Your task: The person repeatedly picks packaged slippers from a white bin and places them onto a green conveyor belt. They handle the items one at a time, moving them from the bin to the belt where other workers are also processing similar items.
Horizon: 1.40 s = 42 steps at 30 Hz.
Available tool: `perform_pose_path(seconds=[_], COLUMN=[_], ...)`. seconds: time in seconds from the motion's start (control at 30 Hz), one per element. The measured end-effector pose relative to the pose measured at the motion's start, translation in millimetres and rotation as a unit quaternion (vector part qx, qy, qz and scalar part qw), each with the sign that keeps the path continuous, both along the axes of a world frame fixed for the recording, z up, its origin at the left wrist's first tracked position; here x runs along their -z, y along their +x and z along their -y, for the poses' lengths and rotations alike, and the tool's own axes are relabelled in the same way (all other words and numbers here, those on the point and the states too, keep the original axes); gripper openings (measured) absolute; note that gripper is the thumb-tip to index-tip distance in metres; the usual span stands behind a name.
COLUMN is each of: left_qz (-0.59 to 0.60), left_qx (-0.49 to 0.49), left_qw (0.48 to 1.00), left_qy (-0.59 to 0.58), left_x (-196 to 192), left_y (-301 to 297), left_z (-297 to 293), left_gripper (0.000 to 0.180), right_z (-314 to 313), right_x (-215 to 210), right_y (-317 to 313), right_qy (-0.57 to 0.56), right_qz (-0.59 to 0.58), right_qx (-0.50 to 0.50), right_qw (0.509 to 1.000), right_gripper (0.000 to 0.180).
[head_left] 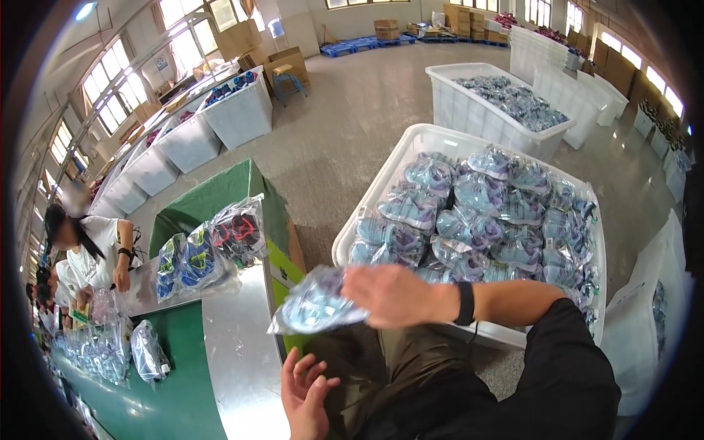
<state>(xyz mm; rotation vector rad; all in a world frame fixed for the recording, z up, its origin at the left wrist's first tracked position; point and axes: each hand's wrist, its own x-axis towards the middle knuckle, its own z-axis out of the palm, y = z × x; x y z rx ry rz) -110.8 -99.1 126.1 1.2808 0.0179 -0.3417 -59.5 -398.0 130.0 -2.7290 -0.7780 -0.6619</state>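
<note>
My right hand (400, 295) grips a light blue shoe in a clear plastic bag (315, 302), held above my lap between the metal table edge and the large white bin (345, 238). Below that bag, my left hand (304, 392) is raised with its fingers spread and holds nothing. Rows of bagged light blue and purple shoes (477, 220) fill the white bin on my right. On the green work surface (176, 400) to my left lies another bagged shoe (149, 352), beside a group of bagged shoes (95, 356).
Bagged blue and black-red shoes (198, 253) rest on the metal ledge beside a green box (249, 183). Co-workers (95, 257) stand at the far left. Another full white bin (469, 110) is ahead; a white container (638, 315) stands close on my right.
</note>
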Motion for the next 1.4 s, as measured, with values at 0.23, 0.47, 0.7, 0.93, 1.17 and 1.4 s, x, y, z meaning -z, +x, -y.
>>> perform_pose_path(seconds=[0.23,0.47,0.7,0.93,1.17,1.4], left_qz=[-0.019,-0.038,-0.041,-0.027,-0.014,-0.025], left_qx=[-0.036,-0.12,-0.117,-0.065,-0.045,-0.068], left_qw=[0.995,0.983,0.98,0.981,0.986,0.977], left_qy=[0.09,0.134,0.157,0.181,0.16,0.201], left_x=[21.9,20.0,28.8,30.0,22.5,33.0], left_y=[-2.8,-30.4,-34.8,-12.7,1.1,-4.5], left_z=[-105.9,-150.6,-145.9,-134.1,-131.5,-159.3], left_gripper=[0.046,0.036,0.035,0.039,0.05,0.051], right_z=[199.8,316.5,249.2,139.5,45.5,34.3], right_x=[5.5,42.7,110.7,134.7,157.8,187.5], right_y=[44.0,58.6,19.3,-5.0,18.0,27.4], right_qy=[0.043,0.142,0.27,0.31,0.289,0.315], right_qz=[0.118,0.11,-0.054,-0.197,-0.197,-0.154], right_qx=[0.206,0.423,0.363,0.215,0.128,0.149], right_qw=[0.97,0.888,0.89,0.905,0.928,0.925], right_gripper=[0.066,0.096,0.063,0.039,0.038,0.035])
